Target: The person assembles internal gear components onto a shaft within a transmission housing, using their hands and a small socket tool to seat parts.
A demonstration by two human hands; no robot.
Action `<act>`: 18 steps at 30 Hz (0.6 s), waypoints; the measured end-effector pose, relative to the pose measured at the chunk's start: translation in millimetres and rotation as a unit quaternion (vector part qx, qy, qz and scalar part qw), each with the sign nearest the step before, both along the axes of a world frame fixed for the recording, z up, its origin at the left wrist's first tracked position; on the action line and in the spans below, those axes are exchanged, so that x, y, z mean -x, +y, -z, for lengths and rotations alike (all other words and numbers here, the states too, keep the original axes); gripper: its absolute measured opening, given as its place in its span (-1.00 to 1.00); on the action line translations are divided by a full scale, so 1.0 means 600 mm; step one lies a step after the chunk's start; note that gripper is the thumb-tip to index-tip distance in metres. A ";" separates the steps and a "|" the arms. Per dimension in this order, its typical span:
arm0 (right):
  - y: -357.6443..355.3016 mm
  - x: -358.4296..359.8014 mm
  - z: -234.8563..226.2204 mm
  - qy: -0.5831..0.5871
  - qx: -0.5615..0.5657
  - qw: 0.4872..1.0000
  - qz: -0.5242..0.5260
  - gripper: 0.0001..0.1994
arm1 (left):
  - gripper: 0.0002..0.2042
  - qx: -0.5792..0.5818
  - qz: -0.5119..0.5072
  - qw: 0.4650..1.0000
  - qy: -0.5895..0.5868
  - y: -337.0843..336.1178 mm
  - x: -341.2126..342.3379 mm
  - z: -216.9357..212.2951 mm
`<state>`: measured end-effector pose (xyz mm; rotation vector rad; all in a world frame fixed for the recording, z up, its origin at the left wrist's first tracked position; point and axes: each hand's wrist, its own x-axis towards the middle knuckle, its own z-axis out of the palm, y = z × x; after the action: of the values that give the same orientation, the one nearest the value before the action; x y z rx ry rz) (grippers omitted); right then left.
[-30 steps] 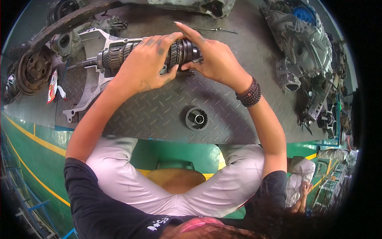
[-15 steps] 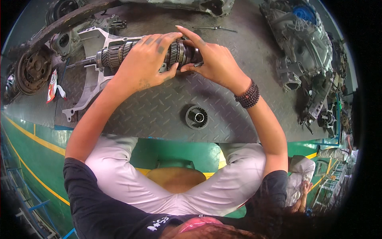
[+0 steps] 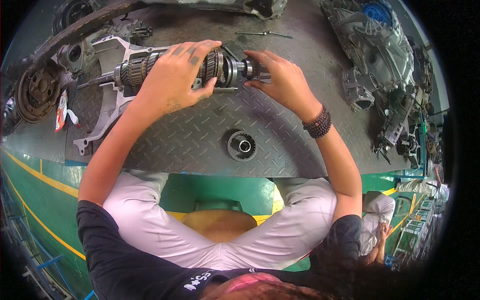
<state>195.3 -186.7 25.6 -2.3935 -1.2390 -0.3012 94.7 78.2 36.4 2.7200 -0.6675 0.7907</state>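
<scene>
A metal gear shaft [image 3: 134, 73] with a stack of toothed gears lies across an open silver casting [image 3: 106, 111] on the table. My left hand [image 3: 177, 75] wraps over the stack from above, its thumb along the near side of a large gear. My right hand [image 3: 280, 75] closes its thumb and fingers round a dark toothed gear [image 3: 254, 69] at the shaft's right end. Bare shiny shaft [image 3: 241, 66] shows between that gear and the smooth rings [image 3: 230, 71] beside my left hand. Near the table's front edge sits a round, hollow toothed hub [image 3: 242, 146], apart from both hands.
A thin metal bar tool [image 3: 264, 34] lies beyond my hands. Large gearbox housing [image 3: 375, 55] stands at the right, with more metal parts below it. A rusty round drum [image 3: 40, 90] and a red-and-white packet [image 3: 61, 111] are at the left. Another person's hand [image 3: 384, 232] shows lower right.
My right hand has moved right with the dark gear, away from the ringed part, and bare shaft now shows between them. My left hand keeps its grip on the stack.
</scene>
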 end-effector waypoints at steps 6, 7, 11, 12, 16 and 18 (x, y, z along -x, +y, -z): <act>0.003 0.016 -0.001 -0.021 -0.003 1.000 -0.011 -0.32 | -0.32 -0.004 -0.001 1.000 0.001 0.004 0.008 0.000; 0.003 0.022 0.002 -0.014 0.001 1.000 -0.011 -0.32 | -0.32 -0.005 0.003 1.000 -0.004 0.000 0.008 0.003; 0.029 0.029 0.002 -0.018 -0.020 0.999 -0.044 -0.33 | -0.32 -0.003 0.002 1.000 0.003 0.000 0.010 0.001; 0.031 0.029 -0.002 -0.021 -0.022 0.998 -0.047 -0.33 | -0.32 -0.001 0.006 1.000 0.004 0.000 0.010 0.001; 0.034 0.022 -0.010 -0.016 0.012 0.998 -0.055 -0.33 | -0.32 -0.001 0.009 1.000 0.004 0.003 0.004 0.002; 0.037 0.023 -0.013 -0.022 0.008 0.998 -0.063 -0.33 | -0.32 -0.008 0.008 1.000 -0.006 0.004 0.002 -0.004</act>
<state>181.7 -164.6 33.3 -2.3212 -1.4097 -0.3089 93.4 80.8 38.6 2.7232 -0.7016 0.8019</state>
